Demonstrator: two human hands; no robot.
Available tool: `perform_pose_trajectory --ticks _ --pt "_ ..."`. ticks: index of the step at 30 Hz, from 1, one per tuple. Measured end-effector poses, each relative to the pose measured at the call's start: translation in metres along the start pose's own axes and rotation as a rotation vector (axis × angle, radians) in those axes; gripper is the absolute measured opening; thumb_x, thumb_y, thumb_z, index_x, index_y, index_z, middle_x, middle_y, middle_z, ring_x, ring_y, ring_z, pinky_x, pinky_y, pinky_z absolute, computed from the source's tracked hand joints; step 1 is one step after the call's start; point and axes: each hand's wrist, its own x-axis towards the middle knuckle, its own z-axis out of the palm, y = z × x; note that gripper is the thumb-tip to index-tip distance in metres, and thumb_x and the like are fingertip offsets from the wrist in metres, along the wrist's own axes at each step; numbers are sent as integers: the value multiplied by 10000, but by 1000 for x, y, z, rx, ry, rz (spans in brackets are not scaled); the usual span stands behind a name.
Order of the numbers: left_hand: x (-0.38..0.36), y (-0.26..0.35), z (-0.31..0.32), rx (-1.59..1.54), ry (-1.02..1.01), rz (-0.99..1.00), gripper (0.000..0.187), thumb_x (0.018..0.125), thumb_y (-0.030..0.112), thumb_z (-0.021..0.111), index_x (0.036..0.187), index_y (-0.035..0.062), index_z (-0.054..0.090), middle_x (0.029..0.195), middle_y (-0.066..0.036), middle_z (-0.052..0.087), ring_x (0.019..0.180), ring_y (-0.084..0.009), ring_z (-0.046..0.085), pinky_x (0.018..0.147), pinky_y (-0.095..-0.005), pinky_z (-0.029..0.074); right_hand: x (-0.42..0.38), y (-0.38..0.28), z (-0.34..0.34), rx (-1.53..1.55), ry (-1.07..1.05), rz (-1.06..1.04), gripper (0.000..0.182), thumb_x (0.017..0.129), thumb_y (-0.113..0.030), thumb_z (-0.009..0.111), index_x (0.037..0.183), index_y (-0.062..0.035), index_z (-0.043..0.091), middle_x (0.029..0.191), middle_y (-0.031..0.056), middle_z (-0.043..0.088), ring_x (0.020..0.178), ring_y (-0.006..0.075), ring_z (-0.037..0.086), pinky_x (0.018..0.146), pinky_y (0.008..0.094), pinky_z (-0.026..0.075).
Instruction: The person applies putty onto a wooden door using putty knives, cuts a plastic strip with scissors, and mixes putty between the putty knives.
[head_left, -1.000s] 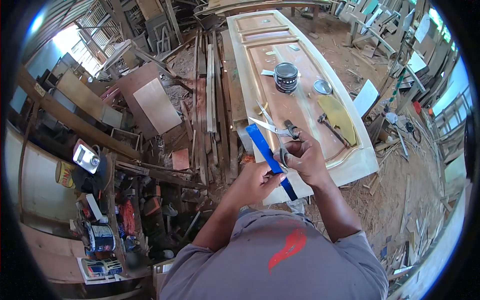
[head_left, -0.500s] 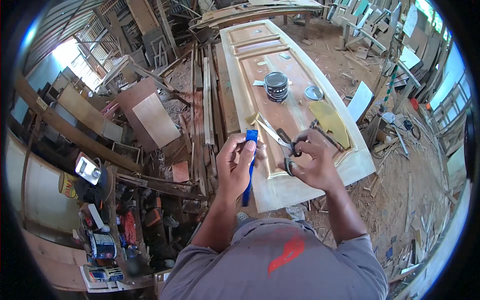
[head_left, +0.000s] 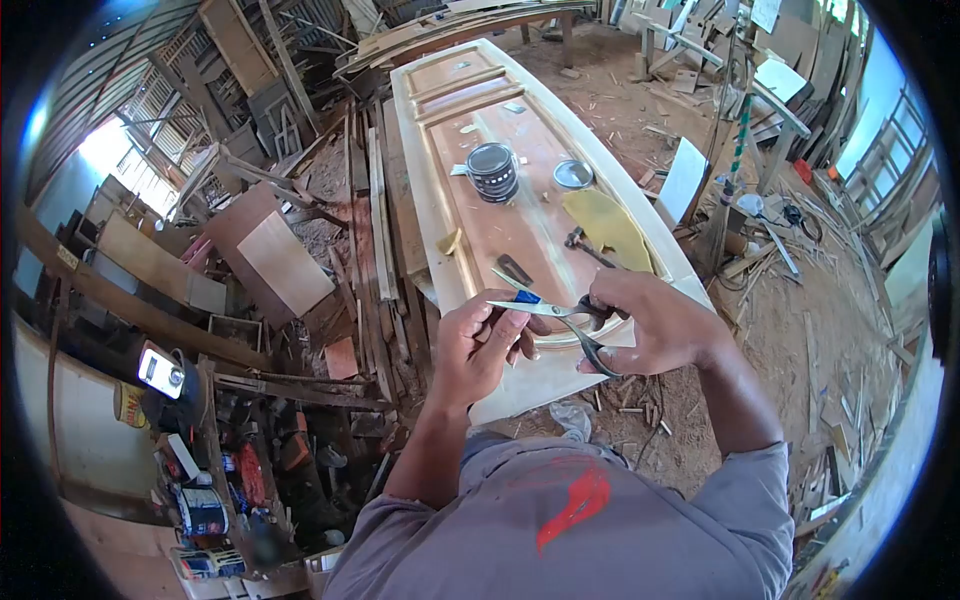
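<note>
My left hand [head_left: 472, 352] pinches a blue strip [head_left: 527, 297] between thumb and fingers; most of its length is hidden now. My right hand [head_left: 665, 322] is closed around the dark handles of a pair of scissors [head_left: 555, 311]. Their blades stand apart, with the blue strip's end between them, close to my left fingertips. Both hands are above the near end of a panelled wooden door [head_left: 530, 385]. Just beyond them a dark oblong piece [head_left: 515, 268] lies on the door.
On the door stand a dark can [head_left: 493, 178] and a round lid [head_left: 574, 174]. A yellow sheet [head_left: 610, 222], a hammer-like tool [head_left: 588, 246] and a folded yellowish piece [head_left: 452, 242] lie there too. Long boards [head_left: 380, 220] run along the left; wood scraps litter the floor.
The scissors have swung leftward, and their blades now straddle the blue strip. The strip hung upright before; now only its end shows. My view has shifted, so the door appears further left.
</note>
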Motion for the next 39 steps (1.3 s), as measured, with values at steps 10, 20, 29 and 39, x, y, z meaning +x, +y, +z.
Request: perform_pose_trajectory --ticks 10,20,29,39 --pt "17 -2 3 -46 -62 33 183 1051 115 604 1107 -56 635 872 -116 738 687 -118 689 544 -232 489 2 -6 -16 -40 -13 11 489 761 -399 816 956 -6 602 930 159 596 930 361 599 818 450 469" --pt "32 8 -31 -111 -81 25 169 1043 112 615 1092 -46 645 852 -98 725 690 -124 697 551 -231 502 39 -19 -19 10 -45 -4 443 774 -368 845 946 -25 624 874 137 580 878 340 601 775 441 457" --pt "37 9 -55 -208 -61 12 163 1045 119 608 1053 -38 651 856 -97 720 680 -118 684 543 -234 500 66 -24 -16 -12 -91 -6 400 809 -341 833 957 -33 624 859 118 582 850 315 601 749 431 455" --pt "38 10 -70 -205 -96 -39 204 1056 160 600 1039 -29 675 844 -98 725 651 -113 674 533 -230 491 73 -14 -16 -38 -96 -5 273 840 -218 769 850 -28 574 796 151 542 771 371 568 704 462 435"
